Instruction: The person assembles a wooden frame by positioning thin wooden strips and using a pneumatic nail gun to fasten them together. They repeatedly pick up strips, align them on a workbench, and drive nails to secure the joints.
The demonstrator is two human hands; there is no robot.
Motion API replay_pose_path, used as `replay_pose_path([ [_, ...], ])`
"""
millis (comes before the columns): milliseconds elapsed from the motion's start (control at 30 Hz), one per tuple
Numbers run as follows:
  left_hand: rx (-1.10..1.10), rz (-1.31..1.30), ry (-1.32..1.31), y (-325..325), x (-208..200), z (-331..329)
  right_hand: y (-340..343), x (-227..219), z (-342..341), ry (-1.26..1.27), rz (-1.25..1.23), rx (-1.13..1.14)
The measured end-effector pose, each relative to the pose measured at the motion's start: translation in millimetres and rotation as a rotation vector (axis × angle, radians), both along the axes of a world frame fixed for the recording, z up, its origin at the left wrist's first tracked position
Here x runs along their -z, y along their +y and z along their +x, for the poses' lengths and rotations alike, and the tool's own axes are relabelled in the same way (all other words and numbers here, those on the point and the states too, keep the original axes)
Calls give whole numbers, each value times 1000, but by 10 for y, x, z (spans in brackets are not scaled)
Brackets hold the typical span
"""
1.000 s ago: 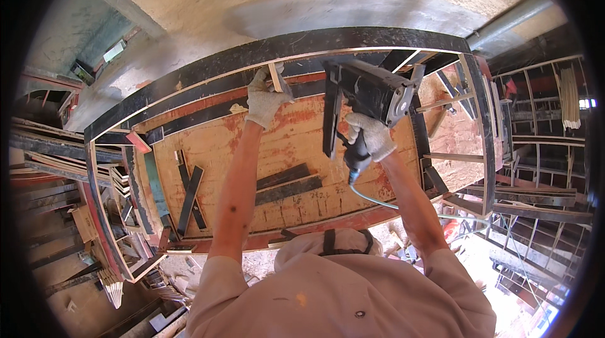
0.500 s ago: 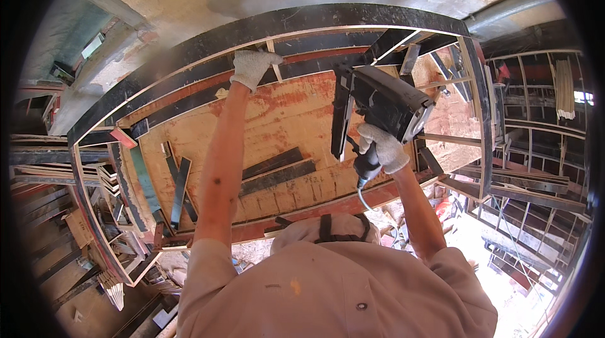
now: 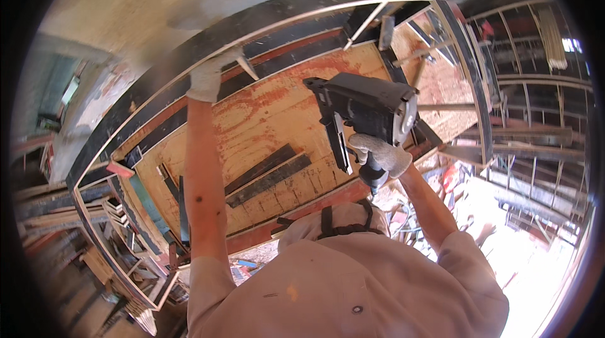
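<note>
My left hand (image 3: 207,81), in a light work glove, reaches to the far side of a large black-edged wooden frame (image 3: 277,17). Its blurred fingers are closed at the upper end of a short pale wooden strip (image 3: 248,68), which slants between the frame's dark boards. In my right hand (image 3: 386,156), also gloved, is the handle of a black nail gun (image 3: 368,103). The tool is held over the frame's right half, its long narrow magazine slanting down on the left. A tan plywood panel (image 3: 277,117) lies inside the frame below both hands.
Two dark board offcuts (image 3: 268,177) rest on the panel. Stacked timber (image 3: 57,209) stands at the left, and racks with long strips (image 3: 529,111) at the right. Scraps litter the bright floor (image 3: 463,212) on the near right. A plastered wall (image 3: 157,4) rises beyond the frame.
The view has turned, tilting the frame. My left hand has moved left along the far edge, and the pale strip now leans. The nail gun sits slightly lower and turned.
</note>
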State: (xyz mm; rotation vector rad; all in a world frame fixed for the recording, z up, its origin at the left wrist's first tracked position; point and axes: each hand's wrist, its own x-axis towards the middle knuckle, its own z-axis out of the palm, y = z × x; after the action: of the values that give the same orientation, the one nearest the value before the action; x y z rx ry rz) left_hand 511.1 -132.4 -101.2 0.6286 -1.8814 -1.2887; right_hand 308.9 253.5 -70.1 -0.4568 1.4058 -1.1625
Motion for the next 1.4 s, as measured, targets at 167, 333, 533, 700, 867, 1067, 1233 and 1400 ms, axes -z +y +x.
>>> replay_pose_path([
  [167,21,96,83,-299,434,257,242,84,176,137,84,72],
  [333,71,386,189,-193,353,128,580,248,206,811,-149,-83],
  [533,96,395,248,-140,374,181,588,-33,142,255,278,65],
  [700,194,126,315,-211,634,309,319,-191,-33,134,302,53],
  [867,149,255,289,71,157,-48,-146,-614,-241,-12,133,96],
  [1067,109,432,374,36,257,-66,-1190,-1317,-560,411,-209,-605],
  [1233,62,256,241,-26,343,41,-2022,-1811,-359,537,23,-668],
  [1400,50,417,267,54,273,-46,-2349,-1825,-345,423,58,-562],
])
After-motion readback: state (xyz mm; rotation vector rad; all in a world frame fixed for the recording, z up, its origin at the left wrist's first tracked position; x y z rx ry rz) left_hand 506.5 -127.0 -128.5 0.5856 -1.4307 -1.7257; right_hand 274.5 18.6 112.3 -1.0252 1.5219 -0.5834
